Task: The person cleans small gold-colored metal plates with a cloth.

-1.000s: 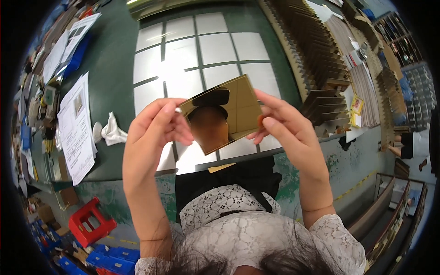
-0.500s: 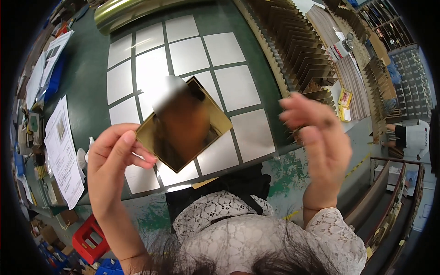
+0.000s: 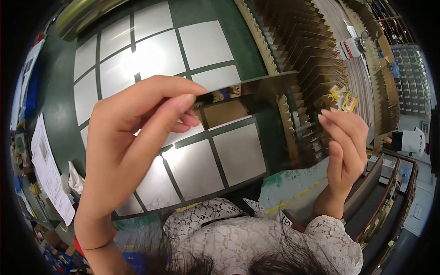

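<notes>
My left hand (image 3: 137,123) pinches the corner of a thin, mirror-finished square plate (image 3: 263,89) between thumb and fingers. The plate is tilted, showing me a narrow, dark reflecting face, and hangs above the table. To its right my right hand (image 3: 346,142) is raised with fingers bent and thumb apart, holding nothing. It is nearest to the slotted rack (image 3: 293,50), where several thin dark plates stand in a row. Beneath the left hand, several silvery square sheets (image 3: 195,172) lie in rows on the green table (image 3: 247,55).
A rolled, shiny yellowish sheet (image 3: 87,13) lies at the far left. Printed papers (image 3: 50,169) and a crumpled white cloth (image 3: 75,178) rest along the left side. Yellow packets (image 3: 348,101) and a white container (image 3: 352,47) sit beyond the rack. A divided cart (image 3: 389,188) stands at right.
The plate has turned from facing me to a steep tilt and moved right with my left hand. My right hand has moved slightly right and down. The view has shifted.
</notes>
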Available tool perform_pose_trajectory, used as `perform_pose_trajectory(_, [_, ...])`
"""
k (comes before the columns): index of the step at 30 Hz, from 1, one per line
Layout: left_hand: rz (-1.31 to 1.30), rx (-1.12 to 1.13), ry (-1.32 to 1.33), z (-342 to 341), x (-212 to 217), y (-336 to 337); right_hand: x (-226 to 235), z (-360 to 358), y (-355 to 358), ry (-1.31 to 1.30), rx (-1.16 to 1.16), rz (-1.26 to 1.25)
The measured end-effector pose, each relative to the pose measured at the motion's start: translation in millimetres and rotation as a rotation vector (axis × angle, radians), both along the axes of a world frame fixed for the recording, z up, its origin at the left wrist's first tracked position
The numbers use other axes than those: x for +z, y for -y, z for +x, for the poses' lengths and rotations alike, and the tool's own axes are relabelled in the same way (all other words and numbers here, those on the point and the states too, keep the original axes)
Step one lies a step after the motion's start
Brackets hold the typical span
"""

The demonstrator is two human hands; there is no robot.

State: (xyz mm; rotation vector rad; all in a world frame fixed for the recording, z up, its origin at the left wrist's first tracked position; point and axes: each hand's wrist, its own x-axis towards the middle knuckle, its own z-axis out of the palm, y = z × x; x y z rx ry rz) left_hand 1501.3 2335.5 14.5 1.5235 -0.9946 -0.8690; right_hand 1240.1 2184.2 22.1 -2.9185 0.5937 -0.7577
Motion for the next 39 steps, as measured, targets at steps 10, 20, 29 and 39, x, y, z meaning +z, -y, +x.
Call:
perform_pose_trajectory(10, [-0.103, -0.268, 0.277, -12.0, -4.8, 38.6, -14.1, -11.9, -2.2, 0.060, -0.034, -0.029])
perform_pose_trajectory(20, [-0.052, -0.355, 0.282, -40.4, -9.9, 59.6, -20.4, -19.2, 4.3, 0.086, 0.017, -0.056])
perform_pose_trajectory(29, [-0.043, -0.424, 0.359, -52.6, -12.5, 58.5, -20.6, -17.4, 2.3, 0.088, -0.016, -0.031])
perform_pose_trajectory(39, [0.059, -0.446, 0.244, -48.2, -5.1, 57.6, -16.9, -9.2, 10.9, 0.072, 0.032, 0.007])
